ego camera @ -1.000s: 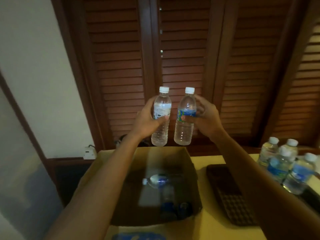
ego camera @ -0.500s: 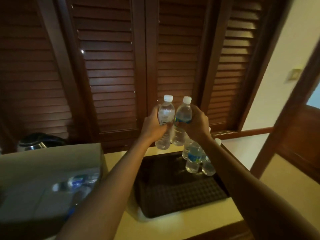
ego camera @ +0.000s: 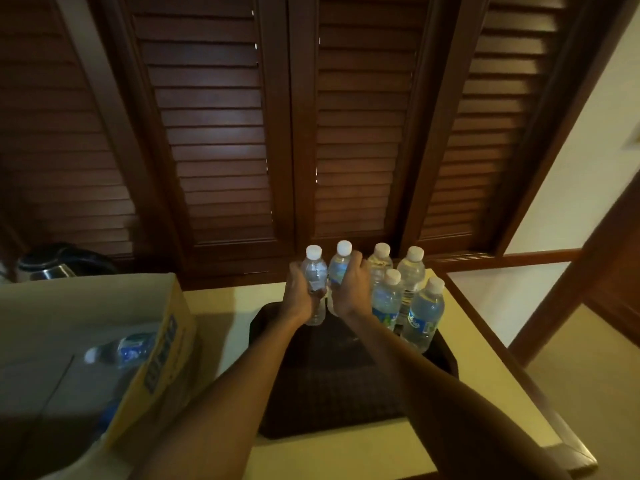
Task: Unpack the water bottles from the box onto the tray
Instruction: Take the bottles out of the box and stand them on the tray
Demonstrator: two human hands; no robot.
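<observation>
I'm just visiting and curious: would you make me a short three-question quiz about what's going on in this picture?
1. True or false: each hand grips one clear plastic water bottle with a white cap.
2. How many capped bottles stand on the dark woven tray, free of the hands?
3. Where does a bottle lie on its side? A) cardboard box B) tray C) floor

Key:
1. True: left hand holds the left bottle, right hand the right bottle.
2. Four, on the tray.
3. A: the lying bottle is in the box.
</observation>
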